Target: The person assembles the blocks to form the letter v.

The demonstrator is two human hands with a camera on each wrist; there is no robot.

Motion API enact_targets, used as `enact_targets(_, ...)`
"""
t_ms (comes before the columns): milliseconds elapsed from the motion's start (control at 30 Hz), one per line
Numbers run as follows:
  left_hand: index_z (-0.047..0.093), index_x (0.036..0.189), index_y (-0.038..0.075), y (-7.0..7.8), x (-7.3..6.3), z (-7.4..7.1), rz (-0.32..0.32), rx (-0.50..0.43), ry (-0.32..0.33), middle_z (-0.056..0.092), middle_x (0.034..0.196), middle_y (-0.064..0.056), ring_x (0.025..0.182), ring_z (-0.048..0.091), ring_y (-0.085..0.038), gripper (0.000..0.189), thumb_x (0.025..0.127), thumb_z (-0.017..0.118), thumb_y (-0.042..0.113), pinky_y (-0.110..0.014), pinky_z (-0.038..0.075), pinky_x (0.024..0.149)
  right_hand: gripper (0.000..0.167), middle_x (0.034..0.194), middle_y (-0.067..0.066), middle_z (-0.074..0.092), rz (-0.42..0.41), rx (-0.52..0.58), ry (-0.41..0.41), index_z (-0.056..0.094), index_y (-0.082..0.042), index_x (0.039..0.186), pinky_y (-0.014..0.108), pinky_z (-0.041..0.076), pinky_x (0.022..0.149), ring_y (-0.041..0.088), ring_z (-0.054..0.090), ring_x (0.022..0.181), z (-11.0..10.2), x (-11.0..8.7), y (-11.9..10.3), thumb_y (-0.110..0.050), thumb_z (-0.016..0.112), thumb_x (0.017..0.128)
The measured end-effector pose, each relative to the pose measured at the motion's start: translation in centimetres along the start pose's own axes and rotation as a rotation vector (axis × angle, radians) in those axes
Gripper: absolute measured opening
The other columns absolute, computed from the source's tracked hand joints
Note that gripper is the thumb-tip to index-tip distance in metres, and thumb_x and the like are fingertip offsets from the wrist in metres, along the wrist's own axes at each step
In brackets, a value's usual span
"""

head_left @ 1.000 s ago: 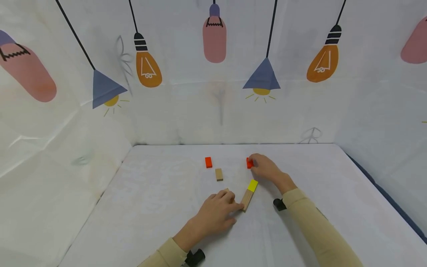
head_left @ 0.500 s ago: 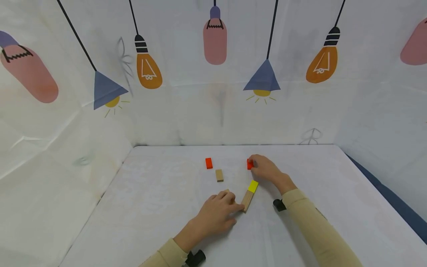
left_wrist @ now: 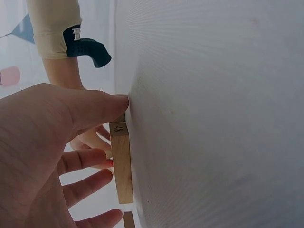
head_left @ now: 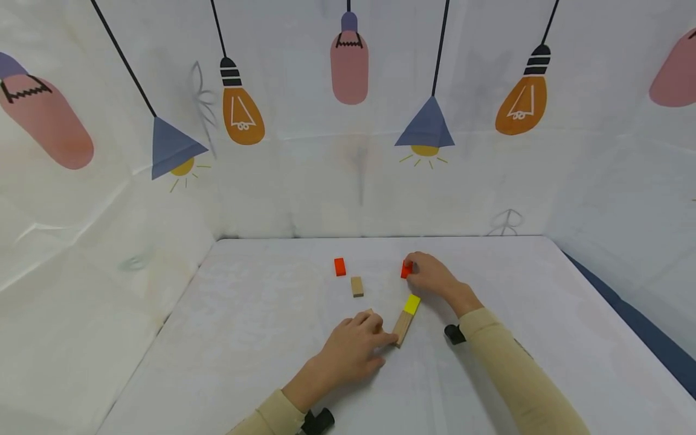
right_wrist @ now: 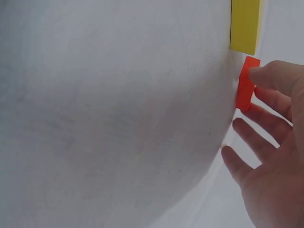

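Observation:
My right hand point(head_left: 433, 276) pinches a small red block point(right_wrist: 246, 84) between thumb and finger, down at the white table, the other fingers spread. Just nearer to me, a yellow block point(head_left: 412, 304) stands end to end with a plain wooden block point(head_left: 403, 328) in a slanting row. My left hand point(head_left: 350, 347) rests by the near end of this row, its forefinger touching the wood and its other fingers loosely extended. A wooden block marked 48 point(left_wrist: 122, 164) lies along the left fingers in the left wrist view; in the head view those fingers mostly hide it.
A second red block point(head_left: 339, 266) and a loose wooden block point(head_left: 357, 286) lie left of the row, farther back. The white table point(head_left: 228, 338) meets a white sheet wall point(head_left: 304, 193) printed with lamps. Both wrists carry small dark cameras.
The red block in my right hand has turned slightly, its near end swinging left. My left hand and the other blocks stay put.

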State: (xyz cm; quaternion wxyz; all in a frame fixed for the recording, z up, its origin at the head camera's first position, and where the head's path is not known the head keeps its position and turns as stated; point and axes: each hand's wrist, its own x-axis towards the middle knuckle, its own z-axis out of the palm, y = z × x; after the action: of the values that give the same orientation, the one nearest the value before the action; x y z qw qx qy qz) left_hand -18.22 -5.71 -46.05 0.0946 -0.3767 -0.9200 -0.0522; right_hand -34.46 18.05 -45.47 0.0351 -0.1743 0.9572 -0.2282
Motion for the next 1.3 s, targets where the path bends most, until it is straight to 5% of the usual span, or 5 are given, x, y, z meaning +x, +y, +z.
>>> enact_targets(1300,0.063,0.13,0.041,0.3,-0.1,0.0,-0.03,-0.013,-0.056,0.055,0.115,0.007,0.109,0.048,-0.011,0.044,0.087,0.073,0.037,-0.029,0.048,0.076,0.023,0.114,0.006,0.067,-0.088,-0.067,0.057,0.064,-0.012,0.108,0.049,0.048,0.098,0.027,0.059,0.105,-1.0,-1.5,-0.1,-0.02,0.069,0.087)
